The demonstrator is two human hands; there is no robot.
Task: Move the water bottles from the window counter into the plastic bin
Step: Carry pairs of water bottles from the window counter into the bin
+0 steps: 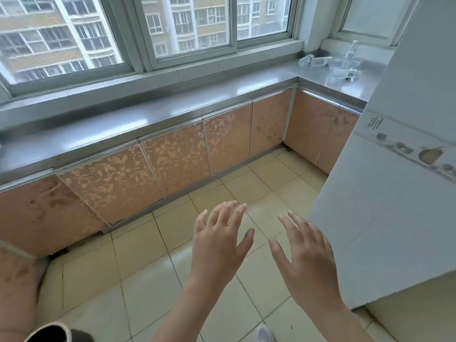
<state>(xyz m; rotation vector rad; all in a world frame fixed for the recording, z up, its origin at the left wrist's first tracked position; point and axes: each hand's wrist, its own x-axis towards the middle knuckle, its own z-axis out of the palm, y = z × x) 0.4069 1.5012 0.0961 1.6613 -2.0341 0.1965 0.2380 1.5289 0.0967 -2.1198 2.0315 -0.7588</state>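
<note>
**Hands raised, bottles far off in the corner**

Reaching forward over the tiled floor (153, 267), both bare hands hang in the air low in the head view. The left hand (219, 245) shows its back to the camera, with its fingers (228, 213) straight, slightly fanned and holding nothing. The right hand (306, 255) sits just beside it, apart from it, its fingers (296, 224) likewise extended and spread, touching nothing.

The water bottles (330, 62) lie well away from both hands, at the upper right, in the far corner of the steel window counter (172, 112). They form a loose cluster of clear plastic: 1 stands upright with a white cap, the others lie on their sides around it. Blur keeps their exact number from being told. None of them is near any fingertip; the whole run of counter and the peach, leaf-patterned cabinet doors (172, 159) lie between.

The window (148, 28) above the counter looks out on apartment blocks. A white tiled wall (394, 181) rises at the right, close to the right hand. A dark rounded object with a pale rim (47, 333) shows at the lower left edge; what it is cannot be told.
</note>
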